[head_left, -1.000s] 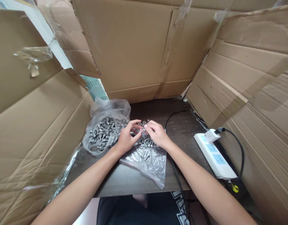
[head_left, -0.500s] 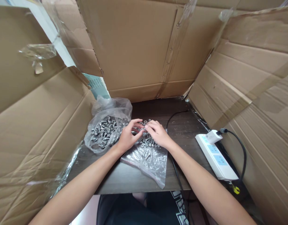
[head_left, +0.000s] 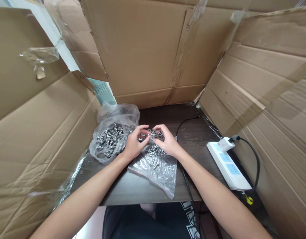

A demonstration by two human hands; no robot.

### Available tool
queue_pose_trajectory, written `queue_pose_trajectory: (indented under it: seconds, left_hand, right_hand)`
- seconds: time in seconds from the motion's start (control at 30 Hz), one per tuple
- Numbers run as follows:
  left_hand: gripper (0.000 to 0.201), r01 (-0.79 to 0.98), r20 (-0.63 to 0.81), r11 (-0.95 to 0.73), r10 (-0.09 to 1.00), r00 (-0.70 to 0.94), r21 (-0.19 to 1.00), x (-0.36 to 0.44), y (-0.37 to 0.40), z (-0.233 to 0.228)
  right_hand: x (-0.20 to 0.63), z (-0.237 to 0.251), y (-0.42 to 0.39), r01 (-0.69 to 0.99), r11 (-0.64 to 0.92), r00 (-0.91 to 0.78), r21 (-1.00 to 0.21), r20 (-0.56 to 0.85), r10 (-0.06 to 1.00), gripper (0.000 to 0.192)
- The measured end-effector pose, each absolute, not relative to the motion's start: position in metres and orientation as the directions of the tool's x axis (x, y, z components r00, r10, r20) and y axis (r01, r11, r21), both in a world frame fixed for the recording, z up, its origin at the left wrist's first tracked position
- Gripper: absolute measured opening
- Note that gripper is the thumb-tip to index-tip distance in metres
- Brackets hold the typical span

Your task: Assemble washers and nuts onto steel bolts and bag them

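Observation:
My left hand (head_left: 135, 142) pinches a small bolt (head_left: 151, 134) between thumb and fingertips, with one end pointing right. Close beside it, my right hand (head_left: 168, 143) has its thumb and fingers apart, and nothing shows between their tips. Loose metal washers (head_left: 160, 133) lie on the table behind and between the hands. Just below them, several bolts (head_left: 155, 150) rest on a flat clear zip bag (head_left: 155, 179). To the left of my left hand stands an opened plastic bag (head_left: 95, 151) full of bolts fitted with washers (head_left: 110, 137).
Cardboard walls (head_left: 143, 49) enclose the dark wooden table (head_left: 118, 196) at the back and sides. A white power strip (head_left: 229, 166) with a plugged-in adapter (head_left: 225, 145) lies on the right. A black cable (head_left: 181, 127) runs along the table right of my right hand.
My right hand has drawn slightly right, away from the bolt, and its fingers have spread. The left hand keeps the bolt and has barely moved.

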State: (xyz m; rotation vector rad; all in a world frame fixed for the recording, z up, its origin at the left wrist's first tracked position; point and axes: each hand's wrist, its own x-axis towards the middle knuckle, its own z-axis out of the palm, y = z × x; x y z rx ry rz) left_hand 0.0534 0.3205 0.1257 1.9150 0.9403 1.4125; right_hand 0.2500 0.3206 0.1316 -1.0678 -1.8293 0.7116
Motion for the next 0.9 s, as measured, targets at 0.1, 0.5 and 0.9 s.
queue_pose_trajectory:
  seconds: [0.1,0.5,0.9]
  left_hand:
    - [0.04,0.19,0.553,-0.585,0.809,0.198,0.788,0.054,0.32,0.126]
    - [0.038,0.178,0.549,-0.592,0.801,0.238,0.786,0.055,0.318,0.128]
    - [0.041,0.184,0.532,-0.565,0.823,0.2,0.804,0.054,0.318,0.128]
  right_hand:
    - [0.25,0.133,0.32,0.369,0.475,-0.223,-0.799,0.42,0.88,0.034]
    - [0.245,0.141,0.316,0.368,0.463,-0.3,-0.807,0.368,0.88,0.014]
    - [0.244,0.141,0.317,0.319,0.429,-0.26,-0.845,0.358,0.897,0.02]
